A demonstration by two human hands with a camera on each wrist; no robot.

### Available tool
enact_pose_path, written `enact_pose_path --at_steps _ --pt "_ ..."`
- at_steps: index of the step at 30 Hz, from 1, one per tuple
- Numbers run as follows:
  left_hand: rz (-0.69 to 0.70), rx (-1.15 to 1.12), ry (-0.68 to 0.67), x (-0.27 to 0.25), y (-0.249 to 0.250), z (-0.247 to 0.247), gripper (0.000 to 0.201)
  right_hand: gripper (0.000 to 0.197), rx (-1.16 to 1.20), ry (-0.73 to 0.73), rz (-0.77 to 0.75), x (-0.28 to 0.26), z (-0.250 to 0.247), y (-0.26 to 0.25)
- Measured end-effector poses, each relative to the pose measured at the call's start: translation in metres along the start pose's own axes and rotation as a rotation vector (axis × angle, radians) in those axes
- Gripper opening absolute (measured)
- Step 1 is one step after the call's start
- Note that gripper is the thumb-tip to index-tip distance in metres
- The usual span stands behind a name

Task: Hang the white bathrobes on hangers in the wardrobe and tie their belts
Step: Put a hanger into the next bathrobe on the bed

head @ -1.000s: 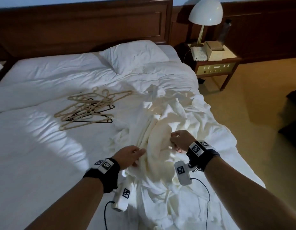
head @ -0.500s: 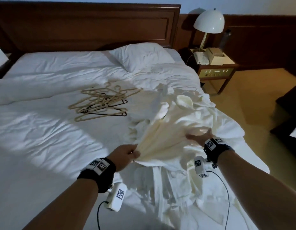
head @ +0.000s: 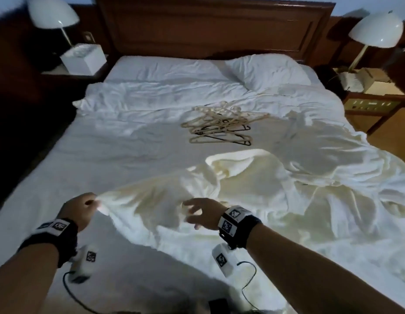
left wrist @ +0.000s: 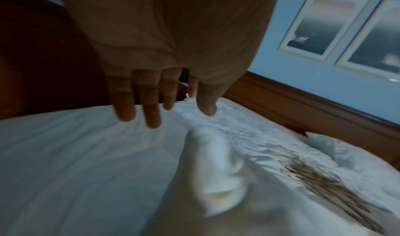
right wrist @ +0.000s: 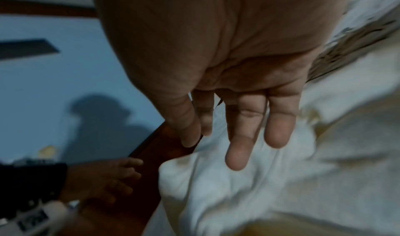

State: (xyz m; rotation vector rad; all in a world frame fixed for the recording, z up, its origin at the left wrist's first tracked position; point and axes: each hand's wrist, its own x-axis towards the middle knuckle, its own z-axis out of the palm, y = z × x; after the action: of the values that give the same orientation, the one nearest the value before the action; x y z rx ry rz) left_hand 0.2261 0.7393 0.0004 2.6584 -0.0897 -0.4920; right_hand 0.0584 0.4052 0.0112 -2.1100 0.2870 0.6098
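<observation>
- Dragged leftward and flattened since half a second back: bathrobe [head: 197, 184], now spread over the lower centre of the head view on the bed [head: 129, 137] rather than bunched up. Likely ready for a hanger next.
- Same view: left hand [head: 78, 210] at lower left, beside the robe's corner; right hand [head: 202, 213] at lower centre, fingers splayed above the cloth. Hangers [head: 219, 125], thin beige and black frames, tangled at upper centre, well apart from the robe.
- Left wrist view: grip wide, fingers [left wrist: 125, 109] straight; blurred cloth tip just below, not pinched.
- Right wrist view: grip wide, holding nothing; soft, creased cream-white fabric beneath; contact impossible to tell.
</observation>
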Motion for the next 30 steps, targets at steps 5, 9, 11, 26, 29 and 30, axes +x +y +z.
enact_pose_path --at_steps 5,9,11,26,29,30 --pt "-0.232 -0.104 -0.168 -0.026 -0.09 -0.021 0.064 0.044 -0.391 -0.111 -0.008 0.026 0.048 -0.026" --pt "-0.179 -0.142 -0.217 -0.034 -0.097 0.007 0.05 0.042 -0.489 -0.132 0.089 0.043 0.046 -0.025" --pt "-0.154 -0.163 -0.243 -0.034 -0.09 0.026 0.044 0.039 -0.499 -0.1 0.126 0.054 0.042 -0.023" --pt "0.086 0.021 -0.493 0.07 0.058 0.119 0.035 0.026 -0.33 0.033 0.316 0.102 -0.047 0.059" --pt "0.12 0.078 -0.546 0.096 0.086 0.141 0.035 0.027 -0.335 0.026 0.356 0.126 -0.073 0.084" --pt "0.122 0.092 -0.553 0.106 0.094 0.149 0.037 0.027 -0.328 0.021 0.366 0.139 -0.082 0.092"
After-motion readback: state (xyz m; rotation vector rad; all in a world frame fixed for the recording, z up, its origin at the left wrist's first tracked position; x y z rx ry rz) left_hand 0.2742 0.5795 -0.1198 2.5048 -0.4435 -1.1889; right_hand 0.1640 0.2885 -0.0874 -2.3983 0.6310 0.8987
